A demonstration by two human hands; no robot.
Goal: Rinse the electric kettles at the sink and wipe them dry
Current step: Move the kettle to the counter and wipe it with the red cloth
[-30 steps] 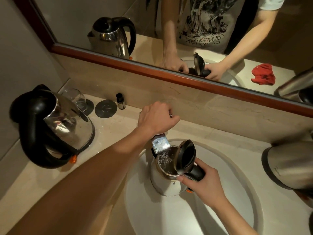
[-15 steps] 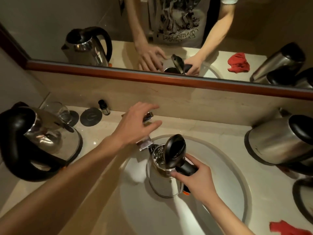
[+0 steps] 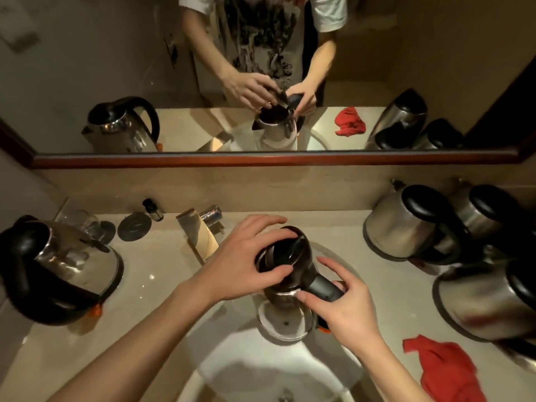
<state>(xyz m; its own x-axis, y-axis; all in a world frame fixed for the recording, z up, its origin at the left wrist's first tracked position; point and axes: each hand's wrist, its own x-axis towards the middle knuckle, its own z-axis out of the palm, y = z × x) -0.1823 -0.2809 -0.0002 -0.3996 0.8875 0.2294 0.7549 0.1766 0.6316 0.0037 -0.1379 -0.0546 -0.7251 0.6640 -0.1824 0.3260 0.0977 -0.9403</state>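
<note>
One head-worn view only, wide-angle, looking forward and steeply down from close above the sink (image 3: 261, 369), edges bowed by the lens. It faces the back edge of the counter (image 3: 156, 274) and the mirror (image 3: 87, 68) above it, which hands back a second, opposite angle on the same counter and basin. Right edge of the counter is smeared, probably motion blur, so detail there is poor.

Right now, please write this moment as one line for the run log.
stage: rinsing | kettle: over sink | left hand: on lid | right hand: holds handle | red cloth: unused
</note>
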